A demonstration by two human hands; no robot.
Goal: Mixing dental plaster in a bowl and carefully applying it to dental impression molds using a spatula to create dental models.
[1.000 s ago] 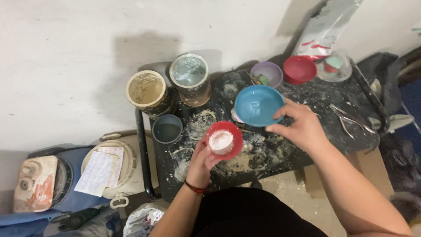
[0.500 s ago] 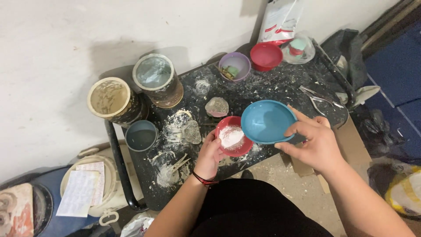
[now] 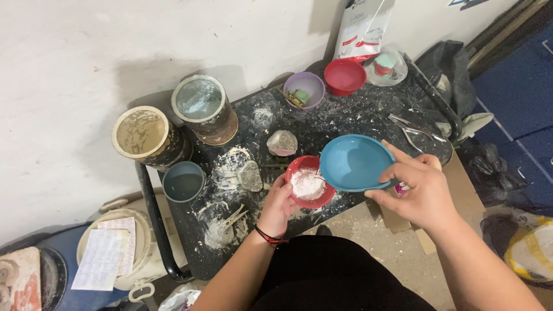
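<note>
My right hand (image 3: 423,193) grips the tilted blue bowl (image 3: 352,162) right of centre, its lip over the red bowl (image 3: 309,182) of white powder cupped in my left hand (image 3: 280,204). I'd tip slowly, rims close, above the spattered surface (image 3: 345,118).

A small black table (image 3: 368,112), dusted with white powder, filled the middle of the frame and carried two crusted tins (image 3: 173,124) at upper left, a grey cup (image 3: 183,182), a purple bowl (image 3: 305,89), a red bowl (image 3: 344,76) and metal pliers (image 3: 413,133) at right.
</note>
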